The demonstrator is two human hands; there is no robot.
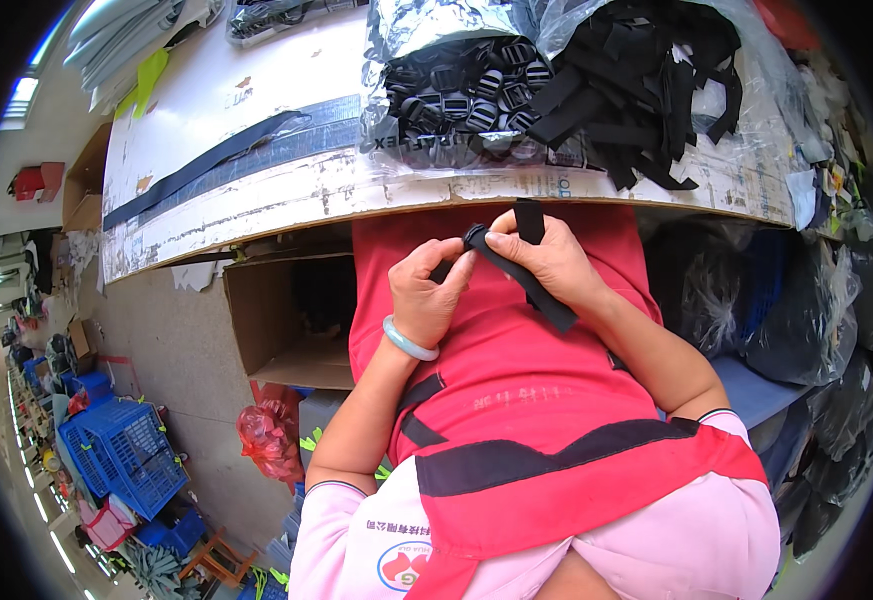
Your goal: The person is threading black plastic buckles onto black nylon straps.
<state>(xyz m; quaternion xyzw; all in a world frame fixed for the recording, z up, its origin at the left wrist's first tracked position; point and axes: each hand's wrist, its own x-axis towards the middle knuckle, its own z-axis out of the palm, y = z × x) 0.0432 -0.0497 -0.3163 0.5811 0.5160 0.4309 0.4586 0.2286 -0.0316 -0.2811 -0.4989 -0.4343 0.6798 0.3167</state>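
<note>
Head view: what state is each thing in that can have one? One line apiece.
Left hand: pinched at the buckle
Right hand: closed on the black strap
Black strap: bent, one end free
Buckle: at the strap; threading unclear
Silvery bag of buckles: open, well filled
Pile of black straps: loose, tangled
Long dark strip: laid out
Cardboard box: open

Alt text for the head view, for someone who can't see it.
A person's right hand holds a black strap in front of a red apron, while the left hand is at a small black piece, apparently a buckle, on its end. Beyond, a worn white tabletop bears an open bag of black buckles and, to its right, a heap of black straps.
</note>
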